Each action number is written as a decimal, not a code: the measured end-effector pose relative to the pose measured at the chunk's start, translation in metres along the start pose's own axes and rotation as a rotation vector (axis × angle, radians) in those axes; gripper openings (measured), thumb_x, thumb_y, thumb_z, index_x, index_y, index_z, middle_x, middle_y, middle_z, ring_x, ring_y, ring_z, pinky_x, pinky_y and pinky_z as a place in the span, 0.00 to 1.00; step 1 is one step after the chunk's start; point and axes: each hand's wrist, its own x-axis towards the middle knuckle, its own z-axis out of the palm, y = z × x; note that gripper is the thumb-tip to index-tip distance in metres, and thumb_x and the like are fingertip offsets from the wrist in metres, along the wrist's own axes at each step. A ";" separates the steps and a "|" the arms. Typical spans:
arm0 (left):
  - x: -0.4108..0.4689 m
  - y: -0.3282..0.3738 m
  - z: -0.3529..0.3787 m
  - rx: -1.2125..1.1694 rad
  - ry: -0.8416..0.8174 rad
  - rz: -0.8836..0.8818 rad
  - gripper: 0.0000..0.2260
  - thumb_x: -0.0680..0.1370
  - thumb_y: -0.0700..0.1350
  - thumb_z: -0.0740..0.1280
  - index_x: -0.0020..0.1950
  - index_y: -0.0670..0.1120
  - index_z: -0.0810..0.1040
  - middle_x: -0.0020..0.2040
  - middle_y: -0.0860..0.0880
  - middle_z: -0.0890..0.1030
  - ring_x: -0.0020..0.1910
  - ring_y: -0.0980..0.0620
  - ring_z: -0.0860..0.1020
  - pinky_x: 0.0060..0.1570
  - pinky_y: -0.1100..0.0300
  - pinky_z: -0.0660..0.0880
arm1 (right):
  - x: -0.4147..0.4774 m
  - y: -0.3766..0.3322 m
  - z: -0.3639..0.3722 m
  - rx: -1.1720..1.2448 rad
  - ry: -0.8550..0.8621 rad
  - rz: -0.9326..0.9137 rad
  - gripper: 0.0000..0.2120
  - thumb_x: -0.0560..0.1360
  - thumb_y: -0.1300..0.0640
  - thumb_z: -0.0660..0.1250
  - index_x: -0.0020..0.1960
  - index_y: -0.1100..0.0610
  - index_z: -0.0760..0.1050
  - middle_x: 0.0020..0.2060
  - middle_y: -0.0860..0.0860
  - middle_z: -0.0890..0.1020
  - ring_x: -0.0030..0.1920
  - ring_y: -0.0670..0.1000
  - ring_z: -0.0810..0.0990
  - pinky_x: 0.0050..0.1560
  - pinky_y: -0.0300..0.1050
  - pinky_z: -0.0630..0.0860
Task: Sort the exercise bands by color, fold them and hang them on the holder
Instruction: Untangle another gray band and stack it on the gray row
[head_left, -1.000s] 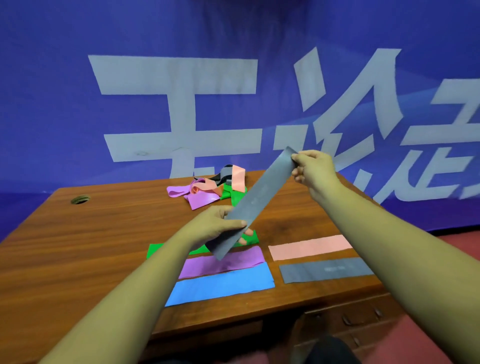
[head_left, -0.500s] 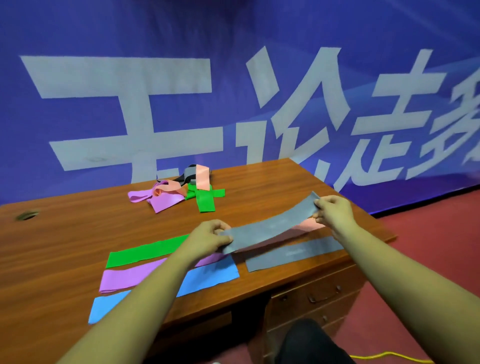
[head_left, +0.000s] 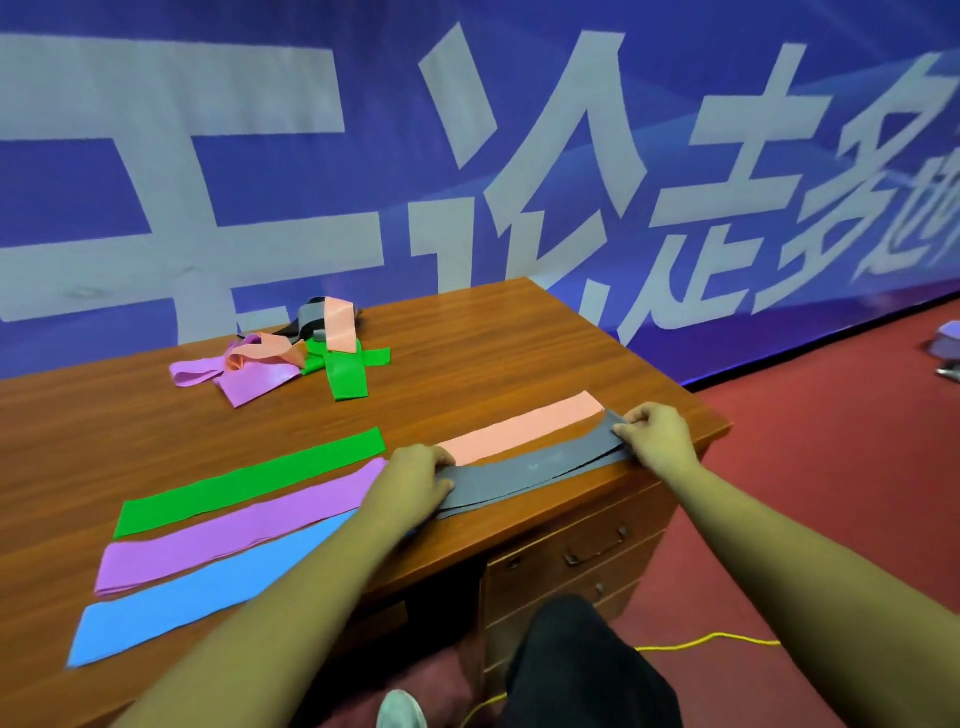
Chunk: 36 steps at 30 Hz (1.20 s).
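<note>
Both hands hold the grey band by its ends, low over the desk along its front edge, towards the front right corner. The left hand grips the band's left end, fingers curled together over it. The right hand pinches the right end between thumb and bent fingers, close to the desk's right edge. The band sags onto a second grey strip lying flat beneath it, whose edges show along its near side.

Just behind, touching the grey band's far side, lies a flat peach band. To the left, three flat bands lie side by side, running towards the front left corner: a green band farthest from the front edge, a purple band next to it, and a blue band nearest the front.

Near the desk's back edge sits a tangled pile of bands in purple, peach, green and grey.

A blue banner with large white characters hangs behind the desk. A yellow cord runs across the red floor.
</note>
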 end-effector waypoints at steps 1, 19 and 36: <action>0.001 -0.001 0.004 0.039 -0.012 0.010 0.15 0.76 0.44 0.69 0.62 0.47 0.80 0.60 0.47 0.82 0.59 0.48 0.78 0.61 0.57 0.73 | 0.000 0.004 0.001 -0.035 -0.002 -0.005 0.06 0.71 0.59 0.73 0.39 0.59 0.78 0.37 0.55 0.82 0.40 0.56 0.80 0.42 0.48 0.75; -0.003 -0.007 0.015 0.244 -0.074 0.199 0.23 0.75 0.62 0.66 0.69 0.58 0.71 0.61 0.52 0.72 0.63 0.51 0.70 0.63 0.54 0.70 | 0.001 0.007 0.015 -0.187 0.002 0.136 0.07 0.71 0.60 0.64 0.36 0.60 0.70 0.36 0.57 0.76 0.38 0.59 0.75 0.30 0.43 0.64; 0.006 -0.028 -0.011 0.012 0.035 0.284 0.14 0.76 0.54 0.68 0.60 0.53 0.78 0.51 0.52 0.71 0.54 0.55 0.68 0.58 0.57 0.70 | 0.002 -0.039 0.033 -0.445 0.062 -0.190 0.13 0.73 0.55 0.63 0.54 0.62 0.75 0.53 0.60 0.75 0.56 0.62 0.74 0.57 0.58 0.74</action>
